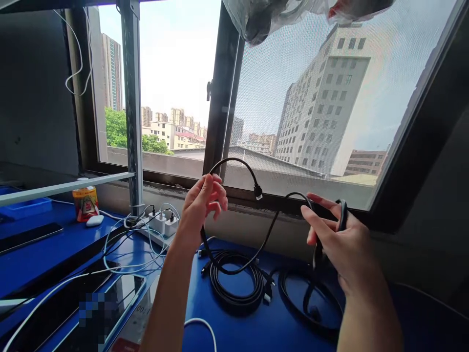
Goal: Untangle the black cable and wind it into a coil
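Observation:
A black cable (pixel 240 160) with a rectangular plug (pixel 258 192) at its end is pinched between the thumb and finger of my left hand (pixel 205 200). The plug end arches over and hangs to the right of the fingers. From my left hand the cable sags down and rises again to my right hand (pixel 335 227), which is closed around it, with a loop standing over the back of the hand. Below, on the blue tabletop, lie a coiled black cable (pixel 234 309) and a second black coil (pixel 293 313), partly behind my right forearm.
A power strip (pixel 156 237) with white chargers and tangled thin cables sits at the left. Phones (pixel 106 313) lie nearer me. A shelf post (pixel 132 107) stands before the window; a plastic bag (pixel 264 19) hangs above. An orange-labelled jar (pixel 86 203) stands far left.

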The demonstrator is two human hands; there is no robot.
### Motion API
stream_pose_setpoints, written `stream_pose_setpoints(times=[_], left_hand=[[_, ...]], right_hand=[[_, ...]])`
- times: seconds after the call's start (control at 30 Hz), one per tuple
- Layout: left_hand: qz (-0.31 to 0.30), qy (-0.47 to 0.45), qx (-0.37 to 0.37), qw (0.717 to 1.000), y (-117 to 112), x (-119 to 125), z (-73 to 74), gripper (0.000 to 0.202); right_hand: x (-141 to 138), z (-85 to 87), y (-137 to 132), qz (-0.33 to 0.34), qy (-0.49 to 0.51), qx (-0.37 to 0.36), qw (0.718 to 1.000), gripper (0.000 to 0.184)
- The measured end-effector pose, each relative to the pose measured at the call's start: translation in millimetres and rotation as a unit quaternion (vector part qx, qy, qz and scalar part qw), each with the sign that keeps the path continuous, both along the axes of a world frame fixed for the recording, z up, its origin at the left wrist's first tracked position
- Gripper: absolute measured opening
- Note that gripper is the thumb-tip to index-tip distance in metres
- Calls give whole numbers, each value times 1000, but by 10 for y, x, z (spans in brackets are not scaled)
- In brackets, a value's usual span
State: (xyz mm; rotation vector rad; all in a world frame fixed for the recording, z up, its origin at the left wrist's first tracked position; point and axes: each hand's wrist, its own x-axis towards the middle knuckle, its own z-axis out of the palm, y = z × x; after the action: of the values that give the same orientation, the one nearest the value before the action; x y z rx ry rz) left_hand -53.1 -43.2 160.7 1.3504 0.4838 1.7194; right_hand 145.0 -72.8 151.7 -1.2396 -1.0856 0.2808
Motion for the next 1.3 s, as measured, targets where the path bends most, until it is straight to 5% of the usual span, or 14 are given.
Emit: stream_pose_setpoints(times=[0.2,0.5,0.77,1.03,1.3], left_hand=[[2,62,-86,994,84,185,-55,51],[-44,246,-84,965,0,157,-63,66],[-61,129,-99,985,-37,159,-32,63],[-179,377,-24,908,-196,116,-21,47],[-72,269,-64,958,-117,39,-50,43]], right_hand=[[-175,-6,-147,35,-83,81,993,48],[-281,-24,-47,30,-183,64,981,42],[-252,-4,-73,18,-91,72,993,43],[-513,-23,-96,100,-54,95,989,37],[-357,3,-148,117,-161,105,974,50]])
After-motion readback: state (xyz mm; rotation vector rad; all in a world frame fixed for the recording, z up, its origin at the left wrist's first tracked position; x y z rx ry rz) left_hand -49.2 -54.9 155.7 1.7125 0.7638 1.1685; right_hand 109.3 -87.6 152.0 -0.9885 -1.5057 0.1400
